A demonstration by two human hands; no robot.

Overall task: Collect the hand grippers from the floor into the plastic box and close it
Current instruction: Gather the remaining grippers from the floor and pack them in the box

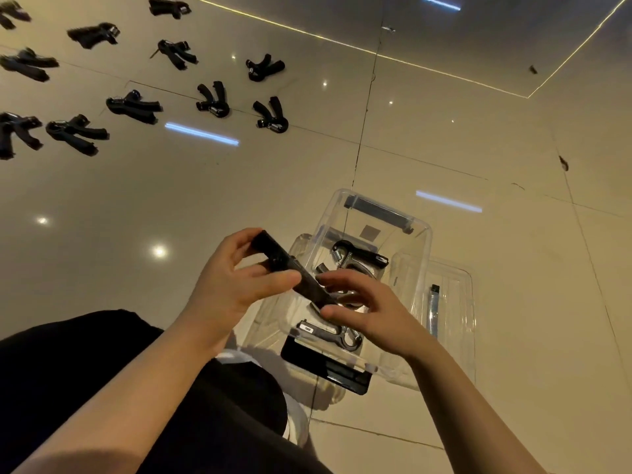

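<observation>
Hand gripper, black and long, is hanging in the air just over the near-left rim of the plastic box, its long axis running from upper left down to lower right, toward the box's open mouth. The left hand is pinching its upper handle between curled fingers and thumb; the right hand is closing its fingertips on the lower end, already above the box. Two grippers are lying inside, leaving room between them. The lid is lying flat beside the box's right wall. Many more grippers are lying well apart, on the floor to the far left.
</observation>
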